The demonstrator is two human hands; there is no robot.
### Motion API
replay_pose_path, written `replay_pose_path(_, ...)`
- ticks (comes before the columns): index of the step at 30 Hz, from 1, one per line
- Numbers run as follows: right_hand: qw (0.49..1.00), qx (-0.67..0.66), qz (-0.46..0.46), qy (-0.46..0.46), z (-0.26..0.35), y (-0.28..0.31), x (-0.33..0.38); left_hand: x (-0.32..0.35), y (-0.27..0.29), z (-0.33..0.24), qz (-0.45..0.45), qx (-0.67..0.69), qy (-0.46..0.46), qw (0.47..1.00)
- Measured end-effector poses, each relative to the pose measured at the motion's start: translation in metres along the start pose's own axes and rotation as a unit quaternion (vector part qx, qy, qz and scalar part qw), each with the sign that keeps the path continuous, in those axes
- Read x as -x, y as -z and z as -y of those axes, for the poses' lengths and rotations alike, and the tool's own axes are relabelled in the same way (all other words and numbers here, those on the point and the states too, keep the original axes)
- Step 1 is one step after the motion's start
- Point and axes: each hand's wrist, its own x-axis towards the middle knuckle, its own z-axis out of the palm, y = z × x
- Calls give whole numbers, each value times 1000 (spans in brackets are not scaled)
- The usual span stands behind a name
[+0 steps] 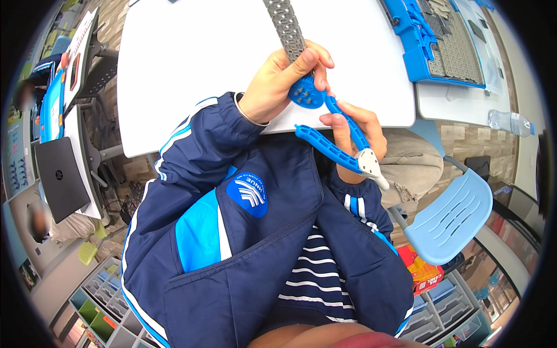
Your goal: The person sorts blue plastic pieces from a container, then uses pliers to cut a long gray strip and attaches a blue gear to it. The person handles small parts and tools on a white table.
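My left hand [277,80] is closed around a long grey perforated construction beam [286,28], held above the table's near edge. At the beam's lower end is a blue rounded piece [307,93] with a toothed rim and several grey pins in its face. My right hand [364,129] grips a pliers-like tool [329,145] with two blue arms spread apart and a pale grey joint. The tip of one arm is right beside the blue piece; whether they touch I cannot tell. The other arm points left, in front of my jacket.
The white table [191,75] spans the front. At far right stands an open blue case [413,55] with many grey parts. A plastic bottle [510,123] lies near it. A light blue chair [452,217] is at my right. A black laptop [61,177] and other people are at left.
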Motion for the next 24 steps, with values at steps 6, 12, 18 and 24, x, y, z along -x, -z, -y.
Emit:
replay_pose_path(6,995,80,-19,50,-3,-18,6,3,-7,1,-64,-38,-20,997)
replay_pose_path(12,991,-114,24,-71,4,-17,6,5,-3,0,-44,-29,1,999)
replay_pose_path(18,968,-167,100,-158,7,-5,-4,5,0,2,-24,-28,23,999)
replay_pose_path(24,952,-207,122,-190,5,-2,-8,3,3,4,-17,-8,41,999)
